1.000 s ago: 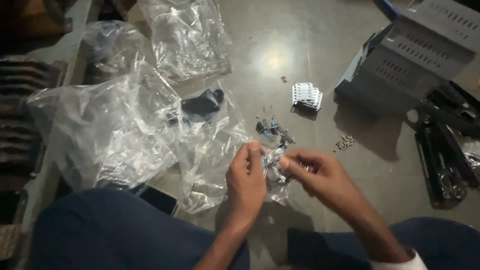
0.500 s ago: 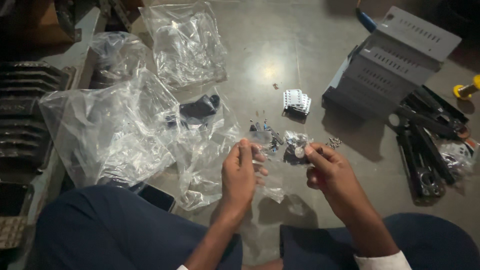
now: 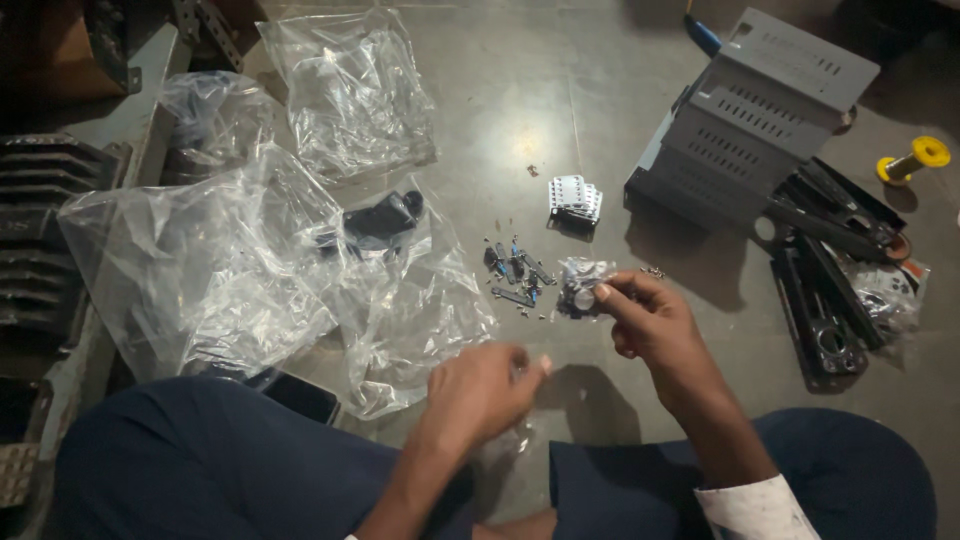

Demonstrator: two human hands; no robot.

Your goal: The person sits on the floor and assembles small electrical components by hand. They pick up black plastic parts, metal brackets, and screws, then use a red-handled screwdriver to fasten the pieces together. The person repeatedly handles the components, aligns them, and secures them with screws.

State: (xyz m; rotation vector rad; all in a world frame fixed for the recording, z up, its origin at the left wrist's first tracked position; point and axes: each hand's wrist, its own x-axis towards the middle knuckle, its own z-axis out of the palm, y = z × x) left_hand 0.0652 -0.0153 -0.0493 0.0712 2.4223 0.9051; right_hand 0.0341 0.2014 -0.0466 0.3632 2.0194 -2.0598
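- Up front, the small clear packet (image 3: 582,285) sits pinched at the tips of the right hand (image 3: 650,320), just right of the scatter of screws (image 3: 515,275) on the floor (image 3: 520,110).
- Beyond the screws lies a ribbed white part (image 3: 574,197); a grey metal case (image 3: 755,115) stands further right, and big crumpled clear bags (image 3: 220,270) spread to the left.
- Right-hand fingers (image 3: 612,292) are closed on the packet.
- The left hand (image 3: 480,390), nearer the knees than the screws, is blurred; fingers curled, grip unclear.
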